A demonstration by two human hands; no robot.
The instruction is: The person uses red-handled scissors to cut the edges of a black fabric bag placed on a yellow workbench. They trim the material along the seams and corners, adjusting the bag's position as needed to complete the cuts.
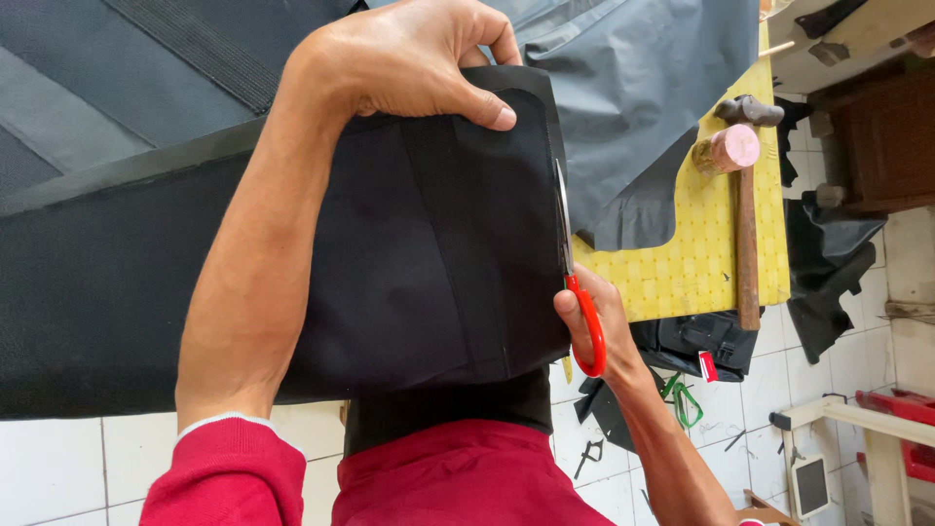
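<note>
My left hand (414, 58) grips the top edge of a stiff black fabric panel (438, 244), thumb pressed on its front near the upper right corner. My right hand (594, 321) holds red-handled scissors (577, 282), with the blades running up along the panel's right edge. The panel stands upright in front of my red shirt, over a yellow cutting mat (701, 244).
Grey fabric (633, 88) lies across the table top and the mat. A wooden-handled hammer (745, 195) rests on the mat's right side. Black scraps, a black bag (701, 341) and green-handled scissors (682, 399) lie on the white tiled floor.
</note>
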